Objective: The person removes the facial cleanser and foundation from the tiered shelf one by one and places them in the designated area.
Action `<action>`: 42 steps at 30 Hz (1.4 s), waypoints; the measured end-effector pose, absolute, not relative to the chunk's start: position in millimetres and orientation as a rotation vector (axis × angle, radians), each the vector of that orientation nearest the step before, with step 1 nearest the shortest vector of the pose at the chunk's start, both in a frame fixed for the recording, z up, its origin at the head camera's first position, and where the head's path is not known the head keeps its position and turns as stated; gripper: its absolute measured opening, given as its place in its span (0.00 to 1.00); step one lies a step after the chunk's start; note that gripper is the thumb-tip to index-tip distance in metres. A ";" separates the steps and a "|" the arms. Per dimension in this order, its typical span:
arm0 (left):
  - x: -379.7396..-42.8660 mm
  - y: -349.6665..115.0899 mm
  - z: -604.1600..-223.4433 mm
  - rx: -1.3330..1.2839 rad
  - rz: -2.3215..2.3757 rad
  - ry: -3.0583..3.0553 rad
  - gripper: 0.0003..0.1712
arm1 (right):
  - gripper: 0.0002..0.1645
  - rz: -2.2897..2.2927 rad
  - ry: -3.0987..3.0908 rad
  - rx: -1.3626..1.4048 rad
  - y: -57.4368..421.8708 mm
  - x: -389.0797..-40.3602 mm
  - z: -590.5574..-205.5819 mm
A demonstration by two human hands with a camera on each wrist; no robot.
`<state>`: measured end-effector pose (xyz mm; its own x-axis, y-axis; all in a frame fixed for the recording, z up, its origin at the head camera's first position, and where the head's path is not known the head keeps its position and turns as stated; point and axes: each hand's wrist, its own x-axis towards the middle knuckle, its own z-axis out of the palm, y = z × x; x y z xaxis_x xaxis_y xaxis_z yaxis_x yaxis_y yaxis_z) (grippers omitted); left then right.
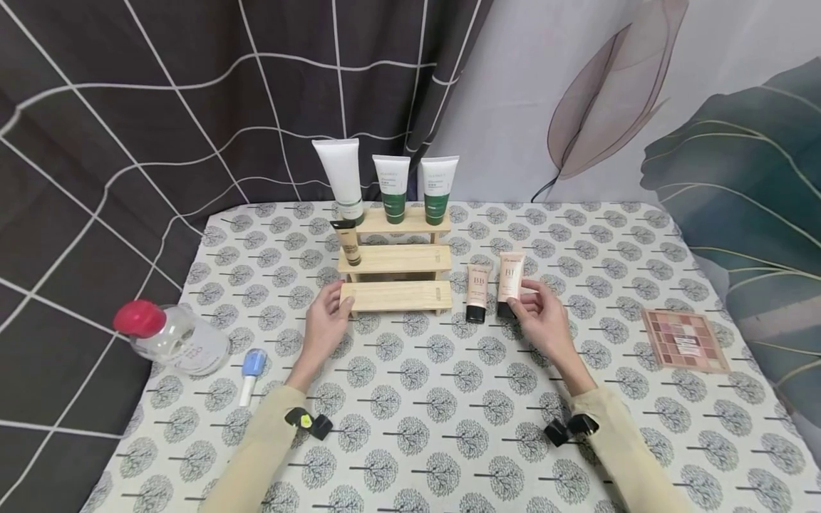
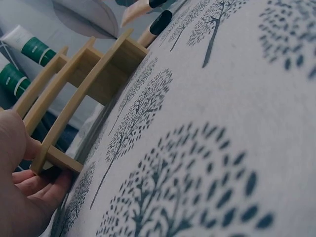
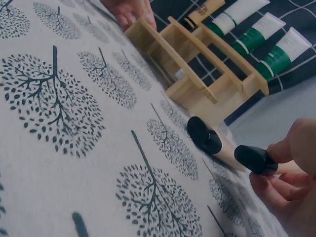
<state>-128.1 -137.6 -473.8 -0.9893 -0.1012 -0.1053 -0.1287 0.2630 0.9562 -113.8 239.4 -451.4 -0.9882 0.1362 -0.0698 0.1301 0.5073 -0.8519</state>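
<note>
A three-tier wooden display rack (image 1: 398, 295) stands on the patterned cloth. My left hand (image 1: 326, 318) grips the left end of its lowest step, thumb on top and fingers around the side in the left wrist view. My right hand (image 1: 544, 318) pinches a pale pink BB cream tube (image 1: 511, 274) near its black cap (image 3: 253, 159). A smaller BB cream tube (image 1: 477, 288) stands just left of it, apart from the rack. On the middle step, at the left, is a small gold tube (image 1: 349, 244). Three white-and-green tubes, one a taller tube (image 1: 341, 174), stand on the top step.
At the left lie a clear bottle with a red cap (image 1: 192, 342) and a small blue bottle with a white cap (image 1: 253, 365). An eyeshadow palette (image 1: 685, 340) lies at the right. A dark grid curtain (image 1: 192, 92) hangs behind the table.
</note>
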 end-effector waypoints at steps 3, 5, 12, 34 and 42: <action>-128.2 -137.4 -472.9 -0.226 1.882 2.478 0.30 | 0.30 1.459 -2.783 -0.242 241.2 -113.1 -454.1; -128.3 -137.3 -472.8 -0.223 1.883 2.475 0.30 | 0.30 1.397 -2.823 -0.245 242.4 -112.7 -456.1; -128.0 -137.6 -473.3 -0.233 1.880 2.467 0.30 | 0.30 1.301 -2.912 -0.260 244.8 -111.0 -459.0; -127.6 -137.9 -473.5 -0.207 1.885 2.489 0.30 | 0.25 1.114 -2.925 -0.190 252.3 -111.7 -463.3; -127.9 -139.1 -475.5 -0.206 1.888 2.493 0.30 | 0.23 1.092 -2.911 -0.169 250.8 -113.1 -465.8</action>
